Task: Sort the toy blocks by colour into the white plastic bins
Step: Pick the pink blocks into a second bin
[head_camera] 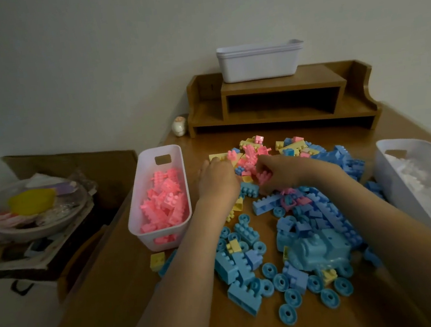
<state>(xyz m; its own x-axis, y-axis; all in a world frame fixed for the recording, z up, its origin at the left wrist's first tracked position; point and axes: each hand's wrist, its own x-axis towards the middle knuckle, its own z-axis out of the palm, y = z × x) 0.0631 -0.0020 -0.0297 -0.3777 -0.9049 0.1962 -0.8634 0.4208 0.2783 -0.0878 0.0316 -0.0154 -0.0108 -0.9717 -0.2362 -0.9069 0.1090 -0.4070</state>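
Note:
A mixed heap of pink, yellow and blue toy blocks [304, 223] covers the wooden table. On the left stands a white bin [143, 198] with pink blocks [163, 200] inside. At the right edge a second white bin [387, 170] holds white blocks [426, 187]. My left hand [217, 178] rests palm down on the far part of the heap, fingers curled over blocks; what it grips is hidden. Close beside it, my right hand [279, 170] is shut on a pink block [264, 177].
A stack of empty white bins [259, 61] stands on a wooden desk shelf [282, 102] at the back. A small white jar [179, 125] sits beside the shelf. Left of the table, a cardboard box [69, 166] holds a glass bowl with oddments [34, 205].

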